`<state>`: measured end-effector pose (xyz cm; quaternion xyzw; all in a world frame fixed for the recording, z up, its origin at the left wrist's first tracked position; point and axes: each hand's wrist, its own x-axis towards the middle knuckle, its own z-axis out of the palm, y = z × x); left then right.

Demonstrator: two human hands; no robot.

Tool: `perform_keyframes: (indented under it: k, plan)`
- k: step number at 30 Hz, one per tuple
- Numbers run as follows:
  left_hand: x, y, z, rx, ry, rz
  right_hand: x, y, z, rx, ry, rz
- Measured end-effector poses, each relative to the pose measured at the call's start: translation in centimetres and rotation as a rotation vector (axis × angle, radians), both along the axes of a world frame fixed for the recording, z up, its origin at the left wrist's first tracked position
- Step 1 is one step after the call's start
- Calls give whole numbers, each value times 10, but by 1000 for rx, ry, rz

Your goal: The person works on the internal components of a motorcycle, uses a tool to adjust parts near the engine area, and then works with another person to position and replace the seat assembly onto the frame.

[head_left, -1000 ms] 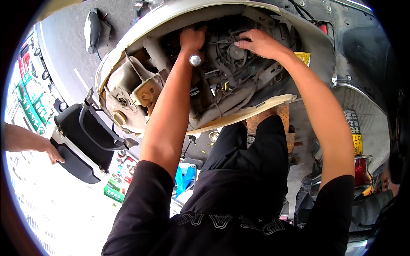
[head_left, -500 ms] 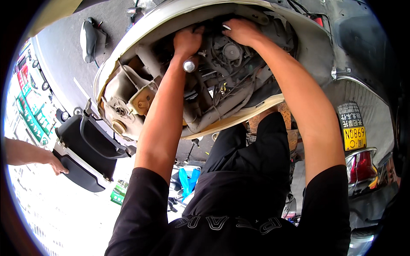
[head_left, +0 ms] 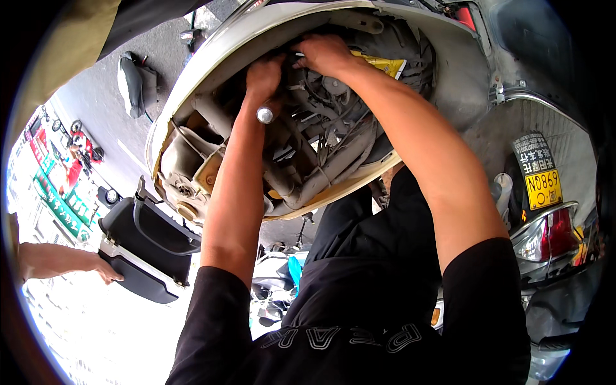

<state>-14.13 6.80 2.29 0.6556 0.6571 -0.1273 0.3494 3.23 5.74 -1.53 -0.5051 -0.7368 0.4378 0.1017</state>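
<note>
Reaching with both arms over the near rim of a scooter's open cream body shell (head_left: 459, 83), seemingly for a direct way down to the machinery (head_left: 321, 106) inside, in front of the hands and hemmed in by grey frame tubes (head_left: 213, 115). Deep in shadow near the far wall with the left hand (head_left: 264, 77), just above a round-faced wristwatch (head_left: 264, 115); curled at the fingers, with tips hidden, and impossible to tell whether pinching anything. Close beside it with the right hand (head_left: 324, 54), angled in from the other side, perhaps to share one tight recess; bent at the fingers toward the left hand, with no clear view of any grip. Partly behind the right forearm, a yellow packet (head_left: 388, 66) among the parts, possibly tucked there for easy reach. At the shell's left end, beside the left forearm, a pale tank (head_left: 176, 160) with a tan container (head_left: 208, 173) alongside. Farther left, a black padded piece with a curved bar (head_left: 144, 221), held at the lower edge by another person's hand (head_left: 106, 269), probably for steadiness.
</note>
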Motion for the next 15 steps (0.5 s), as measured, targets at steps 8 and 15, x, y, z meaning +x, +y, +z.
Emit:
perform_keyframes:
  k: [8,15]
  plan:
    - [1,1,-1,-157,-26,218,-1,0,6,23,-19,-60]
    - [13,-14,12,137,12,11,0,-1,2,41,-17,-39]
